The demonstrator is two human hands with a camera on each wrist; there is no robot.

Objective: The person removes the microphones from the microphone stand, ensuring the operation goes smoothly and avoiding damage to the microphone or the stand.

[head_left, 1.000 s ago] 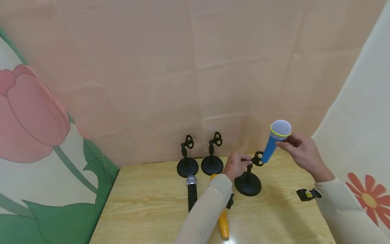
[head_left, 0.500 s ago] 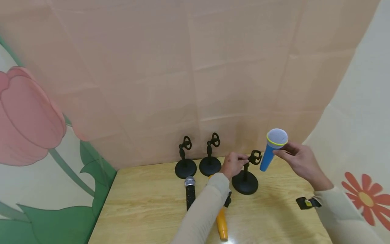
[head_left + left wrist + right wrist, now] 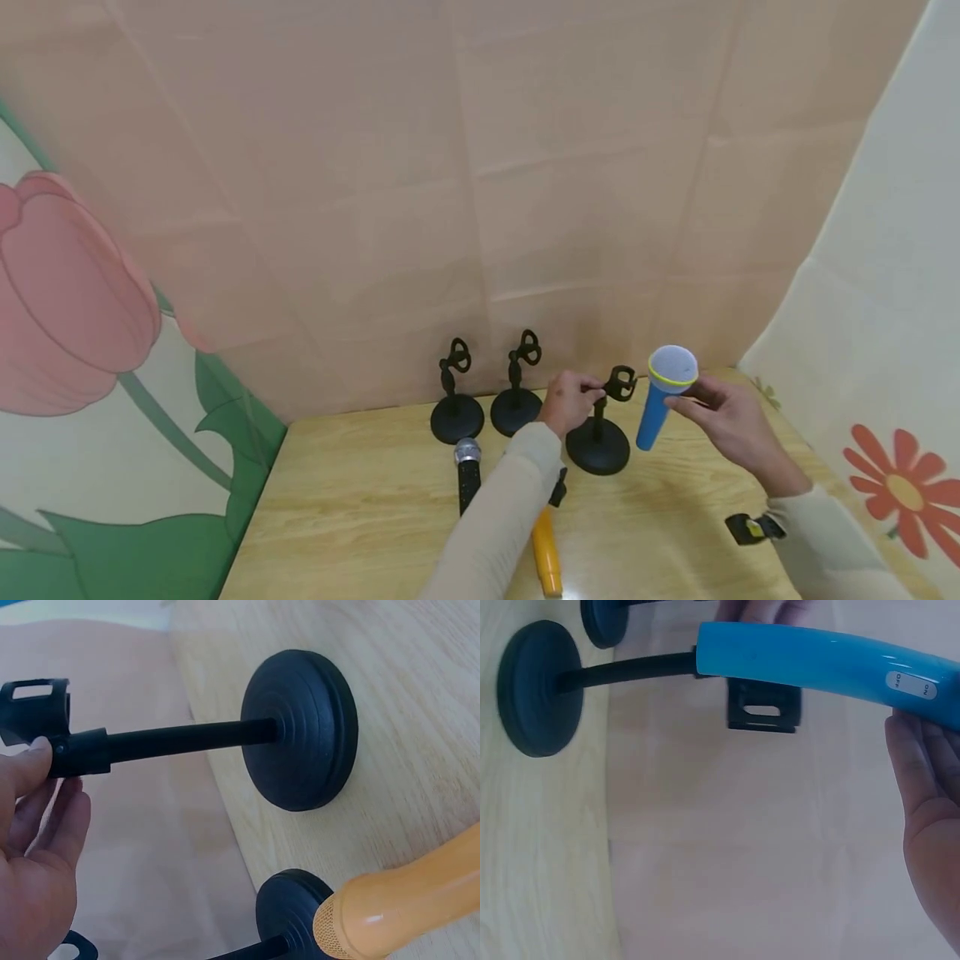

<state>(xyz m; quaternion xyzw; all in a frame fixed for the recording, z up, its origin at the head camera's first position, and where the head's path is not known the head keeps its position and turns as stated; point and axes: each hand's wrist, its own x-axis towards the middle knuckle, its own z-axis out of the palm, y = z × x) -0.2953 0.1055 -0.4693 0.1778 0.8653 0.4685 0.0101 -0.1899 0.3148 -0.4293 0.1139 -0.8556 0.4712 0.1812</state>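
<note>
My left hand (image 3: 570,403) pinches the black microphone stand (image 3: 598,446) just under its clip (image 3: 621,383); the left wrist view shows thumb and fingers at the clip's joint (image 3: 81,752). The stand's round base (image 3: 301,729) rests on the table. To its right, my right hand (image 3: 731,419) holds a blue microphone (image 3: 654,414) near its pale head with a yellow ring, handle pointing down. In the head view the handle is a little apart from the clip. An ON/OFF switch (image 3: 911,685) shows on the blue handle in the right wrist view.
Two more black stands (image 3: 457,418) (image 3: 517,412) stand at the table's back edge. A black microphone (image 3: 468,479) with a silver head and an orange microphone (image 3: 547,554) lie on the table, both partly behind the left arm. A pink-beige backdrop (image 3: 360,208) rises behind.
The right hand has lowered the blue microphone, and its handle has moved from in front of the clip to beside it. The left hand keeps its hold as the clip turns slightly.
</note>
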